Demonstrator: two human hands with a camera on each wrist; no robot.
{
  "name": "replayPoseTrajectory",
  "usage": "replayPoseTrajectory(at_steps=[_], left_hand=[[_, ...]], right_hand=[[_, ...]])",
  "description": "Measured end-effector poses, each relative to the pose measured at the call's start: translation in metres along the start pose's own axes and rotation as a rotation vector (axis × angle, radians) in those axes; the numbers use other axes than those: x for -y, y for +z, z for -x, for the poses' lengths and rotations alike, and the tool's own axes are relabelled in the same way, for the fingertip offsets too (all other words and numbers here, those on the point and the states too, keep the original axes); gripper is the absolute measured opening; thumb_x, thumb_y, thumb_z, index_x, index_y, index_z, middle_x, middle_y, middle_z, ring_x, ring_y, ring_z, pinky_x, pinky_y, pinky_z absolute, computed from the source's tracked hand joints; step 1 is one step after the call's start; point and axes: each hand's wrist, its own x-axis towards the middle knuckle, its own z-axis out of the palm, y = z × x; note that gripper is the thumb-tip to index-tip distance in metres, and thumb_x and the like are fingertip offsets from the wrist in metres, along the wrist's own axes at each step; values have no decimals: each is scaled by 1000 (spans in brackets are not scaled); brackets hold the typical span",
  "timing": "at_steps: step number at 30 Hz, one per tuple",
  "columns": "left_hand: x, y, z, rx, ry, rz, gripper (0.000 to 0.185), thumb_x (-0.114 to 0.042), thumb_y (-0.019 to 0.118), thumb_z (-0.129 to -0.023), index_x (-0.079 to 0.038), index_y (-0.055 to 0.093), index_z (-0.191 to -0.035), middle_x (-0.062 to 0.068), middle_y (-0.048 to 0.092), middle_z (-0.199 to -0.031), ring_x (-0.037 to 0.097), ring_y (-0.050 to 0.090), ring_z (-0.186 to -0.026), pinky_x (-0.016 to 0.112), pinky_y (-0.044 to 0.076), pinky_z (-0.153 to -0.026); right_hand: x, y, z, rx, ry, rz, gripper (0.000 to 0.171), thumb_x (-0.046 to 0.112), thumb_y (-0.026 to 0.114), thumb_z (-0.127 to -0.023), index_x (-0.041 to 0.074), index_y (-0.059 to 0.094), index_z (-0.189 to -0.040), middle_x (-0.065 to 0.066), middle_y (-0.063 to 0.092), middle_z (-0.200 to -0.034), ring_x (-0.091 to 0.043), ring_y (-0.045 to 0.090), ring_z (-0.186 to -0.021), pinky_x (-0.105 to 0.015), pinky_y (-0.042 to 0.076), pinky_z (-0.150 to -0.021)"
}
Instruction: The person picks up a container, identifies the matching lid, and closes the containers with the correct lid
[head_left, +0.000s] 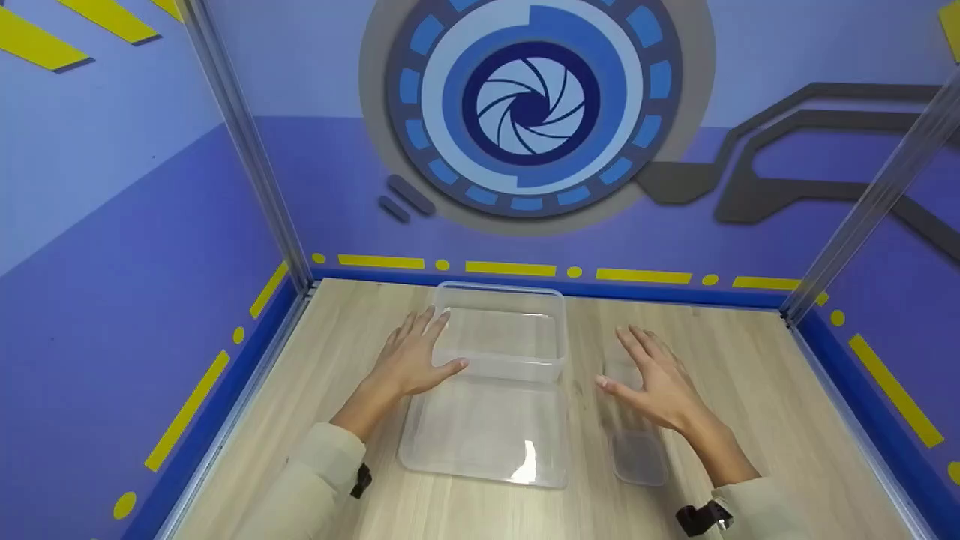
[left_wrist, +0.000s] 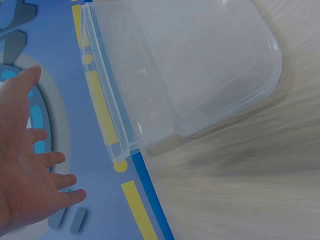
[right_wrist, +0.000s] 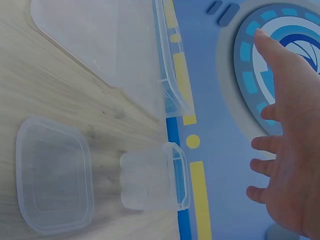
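A large clear plastic container (head_left: 499, 367) stands uncovered at the back of the wooden table. Flat in front of it lies its large clear lid (head_left: 480, 435). My left hand (head_left: 409, 364) hovers by the container's left side, fingers spread and holding nothing. On the right, my right hand (head_left: 656, 382) hovers with extended fingers, also without a hold. Beneath it, a small clear container (right_wrist: 147, 180) is partly hidden in the head view but plain in the right wrist view. A small clear lid (head_left: 639, 457) lies nearer the front.
Blue printed panels (head_left: 322, 187) wall in the table (head_left: 360, 300) at the back and both sides. Metal posts (head_left: 251, 142) rise at the back corners. Both sleeves carry black wrist straps, including the right strap (head_left: 703, 517).
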Motion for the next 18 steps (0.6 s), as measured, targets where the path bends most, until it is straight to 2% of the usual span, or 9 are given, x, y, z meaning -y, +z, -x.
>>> replayPoseTrajectory(at_steps=[6, 18], left_hand=[[1, -2, 1, 4, -2, -10, 96, -72, 58, -96, -19, 26, -170, 12, 19, -176, 40, 12, -161, 65, 17, -126], [6, -7, 4, -36, 2, -13, 95, -71, 61, -96, -17, 31, -168, 14, 23, -174, 41, 18, -160, 64, 19, -125]], right_hand=[[4, 6, 1, -1, 5, -11, 95, 62, 70, -95, 15, 33, -167, -19, 29, -171, -48, 23, -156, -81, 22, -113], [11, 15, 1, -13, -10, -48, 92, 60, 71, -95, 14, 34, -167, -20, 32, -169, -49, 30, -153, -80, 29, -111]])
